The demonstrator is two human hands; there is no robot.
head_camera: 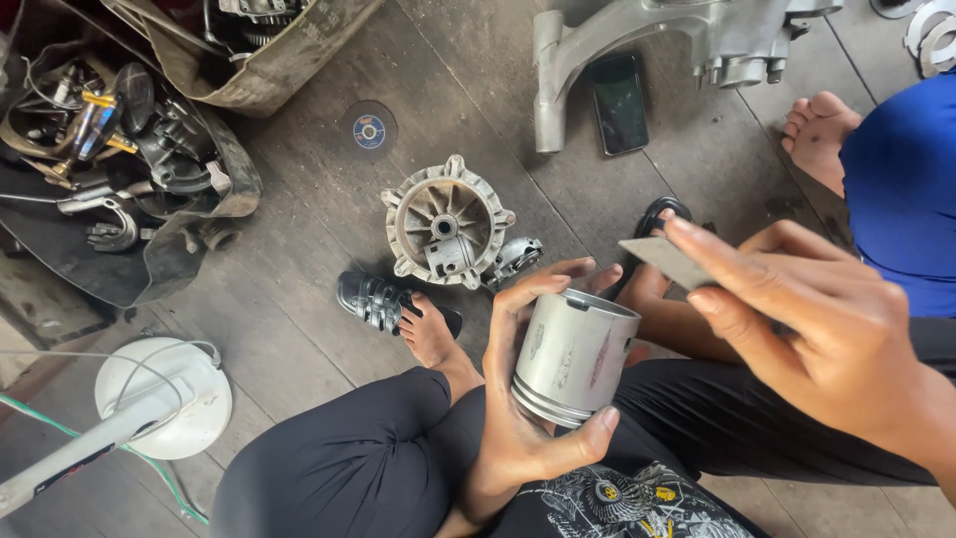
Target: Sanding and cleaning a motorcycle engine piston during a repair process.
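Bare silvery metal: a piston [575,356] sits upright over the seated person's lap, clasped in the left hand [523,399], thumb curled under its ringed base and fingertips over its open rim. The hold looks light, so the smooth skirt, streaked with scuff marks, could slip out if pressed sideways. Just above the grip, the right hand [807,329] pinches a small grey strip of abrasive paper [665,261], which could crumple or nick a finger. Farther off, on the wooden floor [299,319], lie a finned round casting [448,224] and a phone [618,103].
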